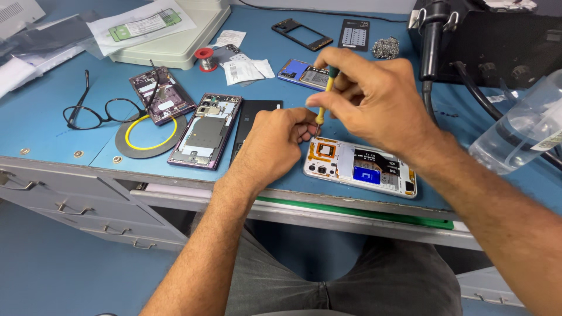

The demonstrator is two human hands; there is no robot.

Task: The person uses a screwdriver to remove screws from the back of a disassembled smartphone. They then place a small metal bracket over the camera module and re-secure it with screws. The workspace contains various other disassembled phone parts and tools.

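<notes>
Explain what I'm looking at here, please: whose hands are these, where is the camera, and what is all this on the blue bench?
There is one picture, taken from a camera on the person's head, looking down at their own two bare hands over a blue workbench. The right hand pinches a small yellow-handled screwdriver, tip down on the opened white phone lying near the bench edge. The left hand rests beside that phone's left end, steadying it. Further left lie an opened purple phone, a smaller purple phone part, a grey and yellow ring and black eyeglasses. Behind are a solder spool, a black phone frame and a clear plastic bottle at right.
</notes>
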